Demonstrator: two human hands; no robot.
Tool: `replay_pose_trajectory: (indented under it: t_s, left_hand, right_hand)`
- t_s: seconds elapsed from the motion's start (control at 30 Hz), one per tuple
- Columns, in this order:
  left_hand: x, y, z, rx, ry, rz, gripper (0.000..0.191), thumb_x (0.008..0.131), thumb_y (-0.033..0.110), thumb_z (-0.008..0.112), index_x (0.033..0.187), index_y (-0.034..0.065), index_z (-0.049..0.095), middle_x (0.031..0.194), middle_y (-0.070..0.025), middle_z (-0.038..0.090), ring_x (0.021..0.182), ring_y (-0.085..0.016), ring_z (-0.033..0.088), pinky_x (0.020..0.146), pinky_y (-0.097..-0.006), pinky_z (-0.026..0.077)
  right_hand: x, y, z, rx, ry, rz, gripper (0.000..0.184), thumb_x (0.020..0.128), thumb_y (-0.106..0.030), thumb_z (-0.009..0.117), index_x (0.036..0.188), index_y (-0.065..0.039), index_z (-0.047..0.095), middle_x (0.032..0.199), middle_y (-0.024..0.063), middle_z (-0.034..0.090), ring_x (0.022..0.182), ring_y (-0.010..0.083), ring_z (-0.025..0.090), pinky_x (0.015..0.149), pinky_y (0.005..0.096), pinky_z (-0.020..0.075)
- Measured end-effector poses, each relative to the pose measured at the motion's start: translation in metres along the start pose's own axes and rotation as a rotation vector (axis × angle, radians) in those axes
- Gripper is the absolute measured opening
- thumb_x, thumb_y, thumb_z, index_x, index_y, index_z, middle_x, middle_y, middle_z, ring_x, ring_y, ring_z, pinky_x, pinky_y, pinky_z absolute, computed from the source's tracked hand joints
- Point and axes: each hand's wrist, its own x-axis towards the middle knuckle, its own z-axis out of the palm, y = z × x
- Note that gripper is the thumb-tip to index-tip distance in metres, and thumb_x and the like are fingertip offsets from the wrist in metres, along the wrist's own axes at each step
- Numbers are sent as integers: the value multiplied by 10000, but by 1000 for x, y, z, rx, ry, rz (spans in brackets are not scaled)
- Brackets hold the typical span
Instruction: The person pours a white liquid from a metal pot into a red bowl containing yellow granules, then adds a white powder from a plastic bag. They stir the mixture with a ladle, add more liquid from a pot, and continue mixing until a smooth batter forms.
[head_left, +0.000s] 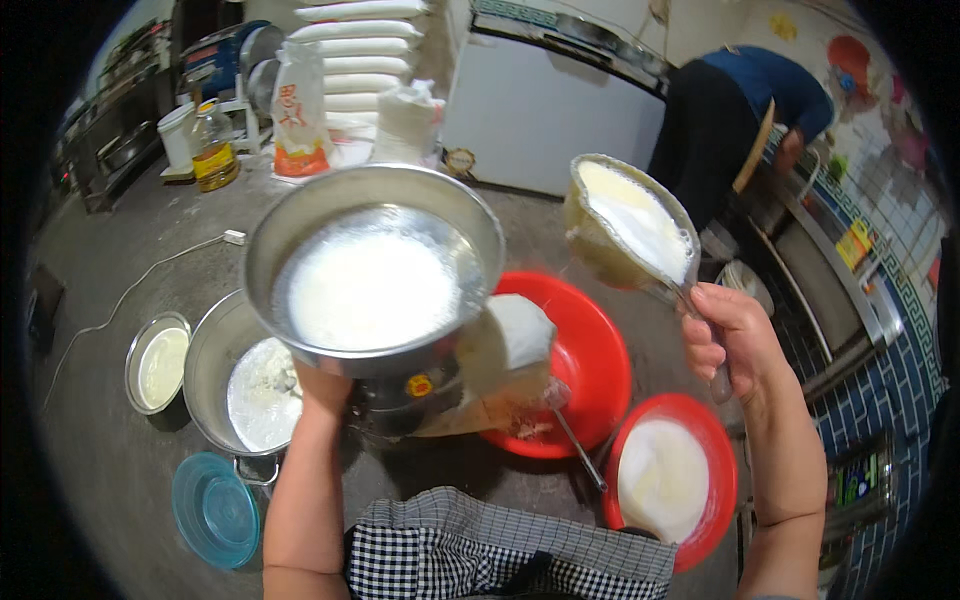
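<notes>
My left hand (326, 386) holds a wide stainless steel basin (367, 345) from below at its near side; most of the fingers are hidden under it. Bright white contents, glaring in the light, lie in its bottom. My right hand (731, 337), raised to the right, is closed around the handle of a scoop (611, 240). White to pale yellow stuff fills this scoop, which is tilted. Beneath and right of the basin is a large red plastic basin (619, 360), with a white rounded mass (519, 330) and a metal-handled utensil (577, 446) at it.
A steel pot (202, 375) with white powder, a small bowl (135, 382) and a blue-green plastic basin (215, 510) stand left. A smaller red basin (724, 480) holds white granular stuff. Behind are an oil bottle (214, 150), sacks (360, 66), a white chest (547, 112) and a bent-over person (712, 120).
</notes>
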Motion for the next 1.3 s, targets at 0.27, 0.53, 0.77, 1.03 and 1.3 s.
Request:
replay_pose_trajectory:
  t_s: [0.27, 0.53, 0.77, 1.03, 1.3]
  left_hand:
    - [9, 39, -3, -35, 49, -267, 569, 788, 307, 692, 1241, -4, 542, 1198, -232, 581, 1130, -435, 520, 992, -484, 402]
    - [8, 45, -4, -27, 27, -442, 754, 671, 285, 823, 1243, -35, 451, 1223, -279, 514, 1171, -431, 491, 1012, -472, 401]
    - [7, 51, -6, 49, 13, -486, 901, 681, 299, 821, 1343, -93, 352, 1252, -305, 483, 1196, -441, 473, 1031, -473, 386]
    - [12, 57, -8, -32, 60, -304, 637, 739, 311, 737, 1263, 7, 541, 1224, -229, 562, 1147, -435, 516, 1015, -469, 392]
    - [9, 31, -3, -17, 39, -65, 462, 868, 355, 556, 1155, -2, 611, 1095, -219, 661, 1010, -431, 625, 886, -466, 478]
  right_hand:
    - [15, -50, 93, -157, -239, -14, 178, 989, -184, 512, 884, -43, 538, 649, 4, 544, 469, 60, 427, 424, 239, 386]
    - [26, -53, 137, -415, -219, -80, 182, 987, -151, 507, 845, -40, 520, 653, 16, 555, 477, 80, 449, 428, 240, 372]
    - [38, -45, 147, -700, -92, -264, 184, 984, -127, 506, 829, -27, 502, 638, 31, 550, 459, 93, 460, 439, 251, 384]
    - [59, -22, 138, -1372, 82, -1007, 137, 931, -102, 570, 871, -1, 499, 696, 120, 621, 576, 271, 605, 530, 359, 472]
    - [63, 4, 114, -1459, 230, -1416, 84, 906, -81, 570, 887, -31, 506, 781, 167, 635, 674, 351, 624, 585, 418, 502]
